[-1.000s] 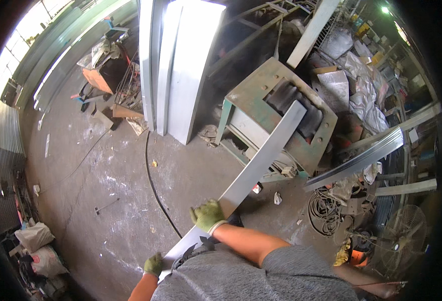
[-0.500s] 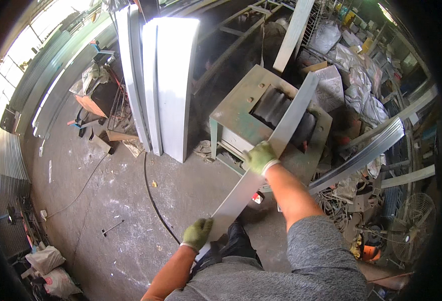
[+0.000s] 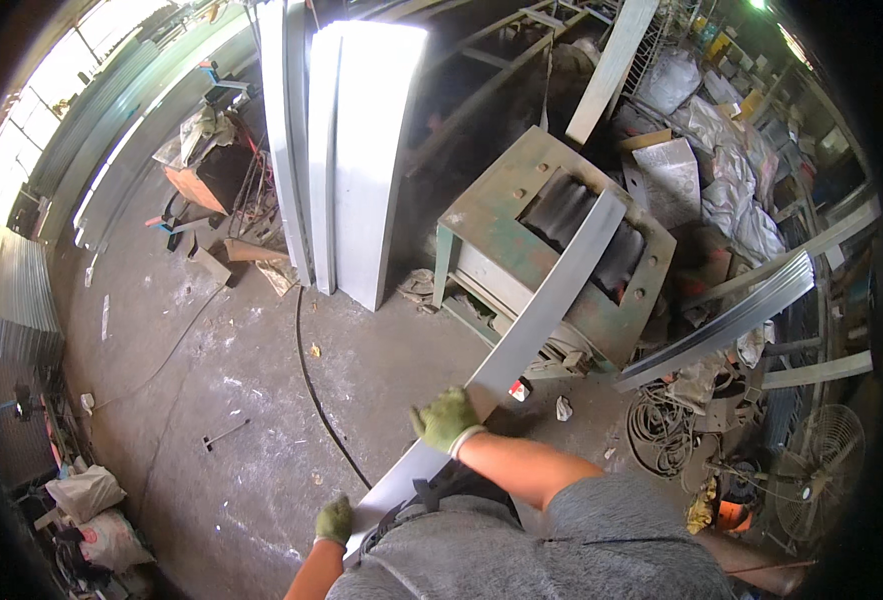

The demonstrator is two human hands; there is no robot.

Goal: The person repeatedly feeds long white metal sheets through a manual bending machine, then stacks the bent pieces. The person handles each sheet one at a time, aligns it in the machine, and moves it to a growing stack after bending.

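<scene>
A long, flat, silvery metal strip [image 3: 536, 325] slants from my waist up to the far right, its far end lying over the top of a worn green-grey machine [image 3: 491, 215] with dark rollers [image 3: 616, 262] in its opening. My right hand [image 3: 448, 420], in a pale green work glove, grips the strip across its middle stretch, thumb over the left edge. Lower down, close to my body, my left hand [image 3: 334, 521] holds the strip's left edge in a matching glove. The fingers beneath the strip are hidden.
Tall bright metal panels [image 3: 366, 170] stand behind the machine's left side. A black cable [image 3: 313, 390] crosses the floor. At right are stacked metal profiles [image 3: 726, 325], coiled cable [image 3: 659, 435] and a fan [image 3: 819, 470]. White sacks [image 3: 96, 510] lie at lower left.
Both hands have moved down and left toward my body, drawing the strip back. Its far end has slid nearer across the machine top, and my view has shifted slightly.
</scene>
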